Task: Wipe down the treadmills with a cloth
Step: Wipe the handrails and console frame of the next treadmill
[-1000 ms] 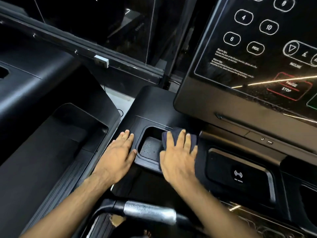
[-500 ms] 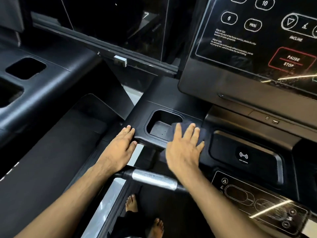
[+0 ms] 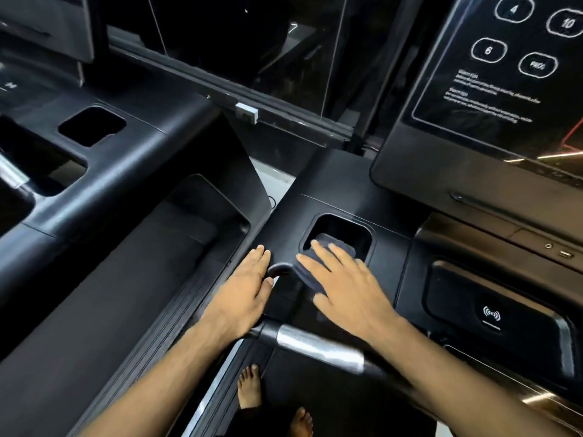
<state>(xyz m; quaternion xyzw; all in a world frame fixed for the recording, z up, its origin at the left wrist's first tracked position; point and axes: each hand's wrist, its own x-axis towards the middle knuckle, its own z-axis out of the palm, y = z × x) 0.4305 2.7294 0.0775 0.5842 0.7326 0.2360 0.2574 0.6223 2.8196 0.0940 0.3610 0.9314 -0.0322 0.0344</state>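
Right hand: our right hand (image 3: 350,288) lies flat, fingers (image 3: 325,252) straight and spread, pressing the cloth down.
Cloth: the dark cloth (image 3: 336,242) sits under our right fingers, poking past the fingertips into the cup holder (image 3: 372,239) and draped over its near rim.
Left hand: our left hand (image 3: 246,291) rests flat on the treadmill console (image 3: 325,187), fingers straight and together, holding nothing, just left of the cloth and apart from it.
Handlebar: the handlebar (image 3: 315,342) crosses beneath both our wrists, behind the fingers.
Screen: the screen (image 3: 504,89) stands well beyond our right fingertips.
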